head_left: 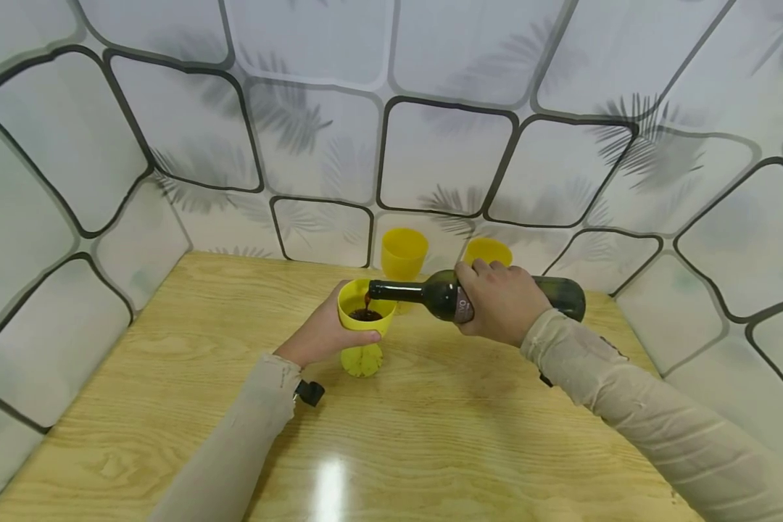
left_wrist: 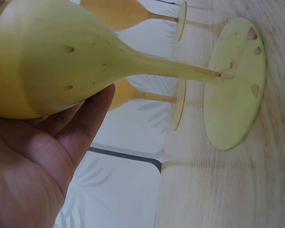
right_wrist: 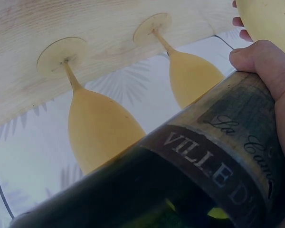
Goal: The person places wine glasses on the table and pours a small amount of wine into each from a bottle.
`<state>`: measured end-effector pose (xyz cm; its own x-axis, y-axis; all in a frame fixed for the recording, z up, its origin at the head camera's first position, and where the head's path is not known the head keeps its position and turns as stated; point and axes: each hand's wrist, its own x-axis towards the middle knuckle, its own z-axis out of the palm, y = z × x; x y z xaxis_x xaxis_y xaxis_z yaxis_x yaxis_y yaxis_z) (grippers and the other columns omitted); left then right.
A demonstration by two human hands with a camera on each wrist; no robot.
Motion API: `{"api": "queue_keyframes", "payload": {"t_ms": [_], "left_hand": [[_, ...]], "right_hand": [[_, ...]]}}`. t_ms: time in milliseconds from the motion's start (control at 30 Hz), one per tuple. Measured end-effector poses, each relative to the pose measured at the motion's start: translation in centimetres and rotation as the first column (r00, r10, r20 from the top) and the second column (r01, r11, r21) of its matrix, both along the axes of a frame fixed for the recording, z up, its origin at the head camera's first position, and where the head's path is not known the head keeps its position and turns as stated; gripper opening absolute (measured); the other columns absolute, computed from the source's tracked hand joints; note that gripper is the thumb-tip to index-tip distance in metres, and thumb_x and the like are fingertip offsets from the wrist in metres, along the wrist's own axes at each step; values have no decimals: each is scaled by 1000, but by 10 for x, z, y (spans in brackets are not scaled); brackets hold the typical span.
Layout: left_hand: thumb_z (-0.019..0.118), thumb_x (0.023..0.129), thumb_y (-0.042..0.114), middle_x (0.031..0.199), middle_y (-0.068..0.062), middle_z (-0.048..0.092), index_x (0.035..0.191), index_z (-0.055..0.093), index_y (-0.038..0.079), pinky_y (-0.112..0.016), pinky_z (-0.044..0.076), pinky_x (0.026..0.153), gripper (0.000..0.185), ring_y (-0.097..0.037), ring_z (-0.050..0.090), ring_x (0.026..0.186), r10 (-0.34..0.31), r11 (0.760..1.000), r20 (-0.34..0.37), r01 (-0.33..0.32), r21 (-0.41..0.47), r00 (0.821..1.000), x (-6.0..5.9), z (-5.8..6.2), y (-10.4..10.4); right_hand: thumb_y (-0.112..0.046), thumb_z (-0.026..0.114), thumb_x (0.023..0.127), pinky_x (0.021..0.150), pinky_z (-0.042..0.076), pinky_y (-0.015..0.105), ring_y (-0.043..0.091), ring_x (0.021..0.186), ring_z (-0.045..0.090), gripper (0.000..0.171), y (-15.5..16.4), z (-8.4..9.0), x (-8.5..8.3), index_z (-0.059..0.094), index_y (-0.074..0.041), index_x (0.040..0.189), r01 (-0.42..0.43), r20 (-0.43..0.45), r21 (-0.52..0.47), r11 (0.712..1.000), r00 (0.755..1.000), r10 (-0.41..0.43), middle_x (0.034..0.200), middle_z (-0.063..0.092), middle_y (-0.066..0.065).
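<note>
Right hand [head_left: 499, 301] round tipped bottle [head_left: 431, 293], red liquid in goblet [head_left: 364, 322].

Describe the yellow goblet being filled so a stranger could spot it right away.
On the wooden table, three yellow goblets stand near the patterned back wall. It is the front goblet, gripped by the left hand. Only it holds dark liquid, with the bottle neck over its rim.

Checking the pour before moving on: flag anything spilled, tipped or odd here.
Nothing stands out. The bottle lies tilted over the goblet, dark liquid landing inside. The table shows no spill, and both spare goblets stand upright.
</note>
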<state>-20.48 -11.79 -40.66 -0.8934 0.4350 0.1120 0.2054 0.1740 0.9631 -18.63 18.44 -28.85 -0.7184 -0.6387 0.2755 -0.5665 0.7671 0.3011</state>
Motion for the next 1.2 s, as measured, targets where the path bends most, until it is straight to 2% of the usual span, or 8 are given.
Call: {"api": "queue_keyframes", "payload": {"t_ms": [400,1200], "left_hand": [[92,80,24,136,-6,57,147,37,19,-47,49,107,87,-25,60,122,12,1000,15,-12,-7,1000,1,1,0],[93,79,28,134,-4,58,146,38,21,-47,49,107,87,-24,60,120,15,1000,3,-15,-20,1000,-1,-1,0]], "right_hand": [[-43,88,67,54,56,46,29,66,61,62,0,0,-1,56,-5,105,2,0,0,1000,1000,-2,85,62,11],[-42,88,68,53,56,44,29,65,61,65,0,-1,1,58,-3,112,5,-2,-2,1000,1000,-5,88,64,13]]}}
